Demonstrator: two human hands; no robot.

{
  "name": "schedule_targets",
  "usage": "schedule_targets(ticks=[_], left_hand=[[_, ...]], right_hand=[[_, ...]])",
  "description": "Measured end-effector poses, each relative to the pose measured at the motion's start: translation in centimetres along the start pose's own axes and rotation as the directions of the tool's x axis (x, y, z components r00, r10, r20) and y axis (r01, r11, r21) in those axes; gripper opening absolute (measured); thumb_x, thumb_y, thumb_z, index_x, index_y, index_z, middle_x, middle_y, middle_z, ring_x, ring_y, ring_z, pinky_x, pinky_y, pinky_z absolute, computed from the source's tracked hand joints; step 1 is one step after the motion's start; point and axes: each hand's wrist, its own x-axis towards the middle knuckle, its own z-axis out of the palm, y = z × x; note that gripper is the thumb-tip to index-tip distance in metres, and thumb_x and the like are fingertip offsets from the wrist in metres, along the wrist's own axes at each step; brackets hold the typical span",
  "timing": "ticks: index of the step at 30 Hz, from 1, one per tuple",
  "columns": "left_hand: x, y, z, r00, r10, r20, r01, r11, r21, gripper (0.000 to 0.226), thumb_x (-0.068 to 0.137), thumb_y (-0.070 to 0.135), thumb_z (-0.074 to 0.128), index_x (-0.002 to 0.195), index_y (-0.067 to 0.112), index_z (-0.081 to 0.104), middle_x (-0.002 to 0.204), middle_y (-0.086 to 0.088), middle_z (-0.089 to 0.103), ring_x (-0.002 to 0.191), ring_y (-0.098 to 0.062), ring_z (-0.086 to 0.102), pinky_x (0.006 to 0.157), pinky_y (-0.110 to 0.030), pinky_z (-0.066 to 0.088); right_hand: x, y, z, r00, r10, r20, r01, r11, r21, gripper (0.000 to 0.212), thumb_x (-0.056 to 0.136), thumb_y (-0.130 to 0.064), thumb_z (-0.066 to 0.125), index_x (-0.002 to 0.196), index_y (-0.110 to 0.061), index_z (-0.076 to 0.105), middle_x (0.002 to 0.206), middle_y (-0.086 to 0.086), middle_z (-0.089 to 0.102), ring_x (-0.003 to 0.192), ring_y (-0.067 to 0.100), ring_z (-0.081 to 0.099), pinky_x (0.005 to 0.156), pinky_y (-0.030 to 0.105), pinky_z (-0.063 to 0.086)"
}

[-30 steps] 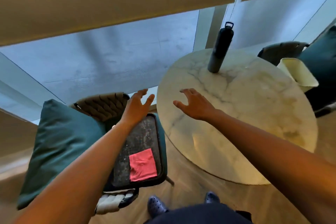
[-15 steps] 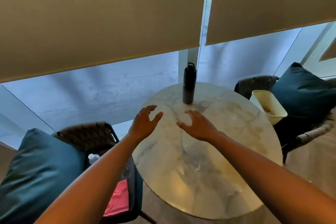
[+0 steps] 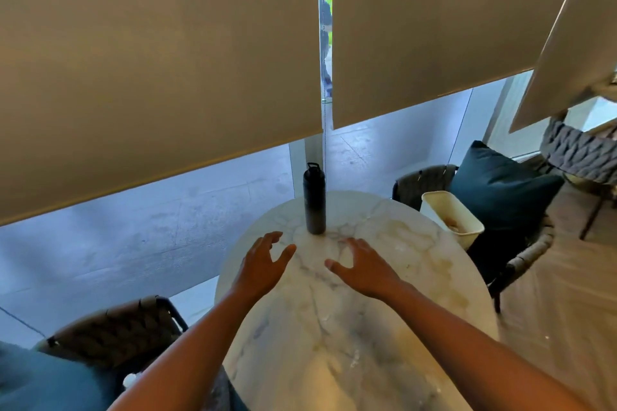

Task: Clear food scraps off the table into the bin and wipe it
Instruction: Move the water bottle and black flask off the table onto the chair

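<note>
A round white marble table (image 3: 417, 277) fills the middle of the view, with faint yellowish smears on its right side. My left hand (image 3: 262, 269) and my right hand (image 3: 364, 269) hover over its far half, both empty, fingers spread and loosely bent, palms facing each other. A cream bin (image 3: 452, 218) with brownish scraps inside sits on the chair at the table's right edge. I see no cloth in this frame.
A tall dark bottle (image 3: 314, 200) stands upright at the table's far edge, just beyond my hands. A woven chair with a teal cushion (image 3: 500, 190) holds the bin on the right. Another woven chair (image 3: 117, 334) stands at the lower left. Roller blinds hang behind.
My view swung right and up from the left chair to the table; the pink cloth on that chair left the frame. Both hands moved over the table toward the bottle.
</note>
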Motion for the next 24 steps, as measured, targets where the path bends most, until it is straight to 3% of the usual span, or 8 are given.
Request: schedule_targets(ticks=[6,14,19,24], left_hand=[[3.6,0.5,1.4,0.999,-0.001,0.048,0.001,1.0,0.004,0.066,0.088,0.068,0.057,0.14,0.03,0.047,0.141,0.004,0.055,0.122,-0.016,0.057,0.103,-0.042,0.049],[13.1,0.5,6.6,0.994,-0.091,0.058,0.089,0.995,0.035,0.077,0.085,0.072,0.06,0.146,0.031,0.038,0.148,0.001,0.049,0.127,-0.018,0.054,0.105,-0.045,0.049],[20.1,-0.9,11.9,0.99,-0.142,0.027,0.142,0.99,0.004,0.088,0.084,0.066,0.066,0.152,0.024,0.031,0.151,-0.005,0.044,0.13,-0.022,0.052,0.104,-0.04,0.049],[24.2,-3.5,16.6,0.988,-0.149,-0.03,0.148,0.988,-0.044,0.103,0.074,0.076,0.067,0.153,0.026,0.025,0.154,-0.005,0.041,0.132,-0.024,0.05,0.104,-0.047,0.051]], right_hand=[[3.1,0.9,0.2,1.0,0.023,0.012,-0.023,1.0,0.007,0.088,0.084,-0.073,0.056,0.154,-0.025,0.031,0.156,0.002,0.038,0.139,0.024,0.043,0.112,0.041,0.039],[14.6,4.2,2.3,0.996,0.019,0.09,-0.024,0.998,0.052,0.099,0.078,-0.072,0.065,0.156,-0.025,0.025,0.159,0.002,0.034,0.141,0.024,0.041,0.111,0.043,0.041],[22.7,7.0,5.3,0.997,0.023,0.077,-0.036,0.984,0.175,0.105,0.073,-0.06,0.078,0.155,-0.022,0.025,0.152,0.006,0.042,0.134,0.024,0.047,0.108,0.043,0.044],[29.0,9.6,9.1,0.999,0.009,0.032,-0.013,0.991,0.136,0.107,0.072,-0.054,0.082,0.154,-0.015,0.026,0.147,0.01,0.047,0.132,0.028,0.05,0.108,0.047,0.045]])
